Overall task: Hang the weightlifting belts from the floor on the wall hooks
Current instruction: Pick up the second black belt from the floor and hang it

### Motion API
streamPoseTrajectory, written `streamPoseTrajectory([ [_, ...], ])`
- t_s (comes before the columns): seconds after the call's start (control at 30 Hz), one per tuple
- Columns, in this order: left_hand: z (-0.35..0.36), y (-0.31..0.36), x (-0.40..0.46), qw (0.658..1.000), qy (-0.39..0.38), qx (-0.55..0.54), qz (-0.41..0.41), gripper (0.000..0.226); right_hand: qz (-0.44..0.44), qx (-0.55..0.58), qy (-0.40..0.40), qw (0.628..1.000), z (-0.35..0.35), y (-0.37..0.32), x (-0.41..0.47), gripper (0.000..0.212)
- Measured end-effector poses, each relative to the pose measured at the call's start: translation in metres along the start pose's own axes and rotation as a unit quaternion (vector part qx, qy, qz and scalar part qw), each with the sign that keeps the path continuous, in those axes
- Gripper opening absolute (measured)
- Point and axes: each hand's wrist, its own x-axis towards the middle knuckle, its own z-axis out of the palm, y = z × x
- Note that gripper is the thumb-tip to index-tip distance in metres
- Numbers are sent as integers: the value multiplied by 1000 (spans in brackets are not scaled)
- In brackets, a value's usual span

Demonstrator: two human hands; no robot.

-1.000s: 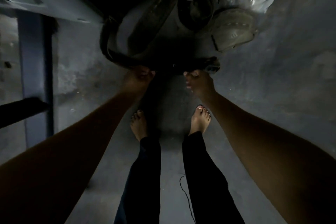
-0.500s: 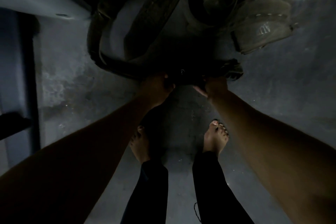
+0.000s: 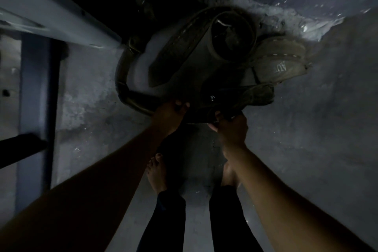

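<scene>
Dim grey concrete floor point(image 3: 306, 129) fills the view, with a pale beam point(image 3: 51, 12) crossing the upper left. Since half a second ago the pile of weightlifting belts point(image 3: 204, 63) sits lower in view and the wall edge has reappeared above it. The left hand point(image 3: 168, 115) and right hand point(image 3: 231, 129) both curl around the pile's near edge. Darkness hides where one belt ends and another begins, and the right foot point(image 3: 229, 176) is partly covered by the forearm

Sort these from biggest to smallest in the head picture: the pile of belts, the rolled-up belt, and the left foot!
1. Pile of belts, biggest by far.
2. Rolled-up belt, one part of the pile.
3. Left foot, looks somewhat smaller, though it's dim, half hidden and nearer the camera, so it's unsure.
</scene>
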Motion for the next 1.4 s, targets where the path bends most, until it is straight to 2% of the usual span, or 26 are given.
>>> streamPoseTrajectory([
  [0.07,-12,0,-4,996,80,17,-17,64,-7,-5,7,1000,1,-9,-9,34],
  [0.13,-28,-6,-5,975,187,-44,-113,72,1,23,14,1000,-2,-16,-14,35],
  [0.17,-34,-16,-3,961,212,-60,-165,74,2,29,19,999,-5,-20,-16,34],
  [0.23,-45,-37,2,952,175,-112,-224,72,1,26,29,999,-17,-29,-20,32],
  [0.27,-47,-46,5,938,141,-200,-245,68,-1,27,32,999,-26,-34,-20,29],
  [0.33,-50,-48,-3,873,31,-397,-281,47,14,51,23,998,-43,-45,-24,28],
  [0.4,-45,-44,-11,813,-44,-502,-292,38,45,92,0,995,-58,-52,-28,34],
  [0.47,-38,-33,-13,783,-34,-562,-265,40,82,112,-22,990,-69,-50,-29,35],
  [0.53,-31,-23,-12,762,1,-602,-240,39,120,107,-19,987,-78,-42,-23,22],
  [0.6,-28,-16,-11,782,28,-581,-222,33,142,93,-19,985,-80,-36,-14,18],
  [0.63,-28,-15,-12,808,35,-550,-209,31,145,69,-17,987,-79,-35,-11,16],
  [0.7,-27,-15,-16,857,61,-480,-178,25,146,-31,-1,989,-71,-40,-6,17],
  [0.73,-29,-16,-19,876,86,-445,-166,24,149,-105,9,983,-66,-45,-5,25],
  [0.8,-32,-23,-25,895,150,-396,-139,41,164,-258,-1,952,-60,-62,-8,45],
  [0.87,-37,-31,-27,908,182,-367,-88,56,214,-347,-52,911,-56,-85,-21,59],
  [0.97,-53,-21,-42,919,193,-338,-60,56,242,-432,-171,852,-37,-115,-48,72],
  [1.03,-57,-10,-54,937,187,-291,-52,73,201,-438,-218,848,-10,-125,-56,72],
  [1.1,-56,2,-65,944,166,-280,-60,86,154,-388,-224,881,24,-127,-54,63],
  [1.2,-42,13,-77,960,147,-229,-69,84,94,-326,-218,915,80,-126,-40,55],
  [1.3,-19,22,-90,971,146,-173,-78,89,48,-340,-254,904,130,-118,-34,62],
  [1.4,6,34,-102,980,129,-132,-80,94,-38,-348,-266,898,164,-103,-26,51],
])
